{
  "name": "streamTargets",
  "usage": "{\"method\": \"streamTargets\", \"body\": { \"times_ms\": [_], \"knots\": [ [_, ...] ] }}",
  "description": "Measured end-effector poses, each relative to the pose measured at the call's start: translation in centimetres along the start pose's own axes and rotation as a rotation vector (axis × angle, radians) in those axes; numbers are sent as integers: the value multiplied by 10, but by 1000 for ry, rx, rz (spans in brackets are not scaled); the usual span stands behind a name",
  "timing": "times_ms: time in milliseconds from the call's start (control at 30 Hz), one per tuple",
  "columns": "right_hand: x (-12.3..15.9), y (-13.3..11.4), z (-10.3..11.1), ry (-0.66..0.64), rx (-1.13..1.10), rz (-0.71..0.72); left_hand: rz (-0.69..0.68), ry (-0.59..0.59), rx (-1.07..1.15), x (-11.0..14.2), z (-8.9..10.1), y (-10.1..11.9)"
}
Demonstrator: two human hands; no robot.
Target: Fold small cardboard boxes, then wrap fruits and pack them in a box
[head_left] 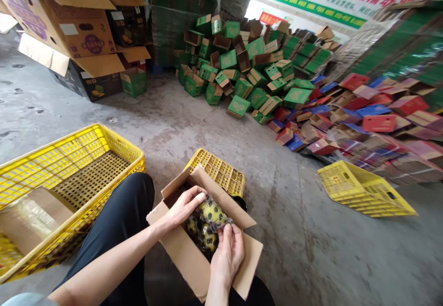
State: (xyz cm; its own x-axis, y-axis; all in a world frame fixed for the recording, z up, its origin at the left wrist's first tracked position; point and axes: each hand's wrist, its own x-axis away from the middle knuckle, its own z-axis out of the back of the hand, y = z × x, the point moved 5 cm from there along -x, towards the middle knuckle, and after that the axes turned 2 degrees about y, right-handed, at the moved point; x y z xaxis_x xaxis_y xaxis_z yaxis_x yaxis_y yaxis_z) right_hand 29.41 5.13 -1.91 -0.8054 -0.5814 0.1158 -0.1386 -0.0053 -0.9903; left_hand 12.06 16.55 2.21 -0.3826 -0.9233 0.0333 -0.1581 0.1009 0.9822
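An open cardboard box [185, 273] stands tilted before me, its flaps folded outward. Inside lie several yellow-green fruits [209, 239] with dark spots, in clear plastic wrapping; their exact kind I cannot tell. At the box's upper part is one wrapped fruit [212, 213], held between both hands. My left hand [187, 204] is closed on its upper left side, with the fingertips on the film. With thumb and fingers, my right hand [228, 248] pinches the wrapping at the lower right. The far inside corner of the box is in shadow.
A yellow crate [138, 158] on the left holds a taped cardboard piece [34, 218]. Beyond the box lies a yellow slatted crate [216, 170]; another yellow crate [367, 193] is at right. Piled green cartons [238, 105] and red-and-blue cartons [379, 123] lie behind, large boxes [86, 38] back left.
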Motion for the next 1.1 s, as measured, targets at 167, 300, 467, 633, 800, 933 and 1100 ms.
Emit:
{"method": "streamTargets", "body": {
  "times_ms": [167,300,467,633,800,933,1100],
  "knots": [
    [1,1,1,-8,45,16,67,-138,23,-2,-8,-2],
    [0,2,1,-17,49,11,81,-88,61,-6,-5,-7],
    [1,1,-3,-37,0,-26,109,-24,98,-6,-2,-13],
    [0,-1,-8,-53,-58,-90,128,-11,113,-4,-2,-11],
    [-1,1,-7,-60,-47,-120,147,-9,94,-4,-2,-12],
    [-2,3,-5,-39,-23,-92,132,-29,85,-5,-3,-14],
    [-3,2,-4,2,-51,-79,144,-28,128,-6,-2,-12]
  ]
}}
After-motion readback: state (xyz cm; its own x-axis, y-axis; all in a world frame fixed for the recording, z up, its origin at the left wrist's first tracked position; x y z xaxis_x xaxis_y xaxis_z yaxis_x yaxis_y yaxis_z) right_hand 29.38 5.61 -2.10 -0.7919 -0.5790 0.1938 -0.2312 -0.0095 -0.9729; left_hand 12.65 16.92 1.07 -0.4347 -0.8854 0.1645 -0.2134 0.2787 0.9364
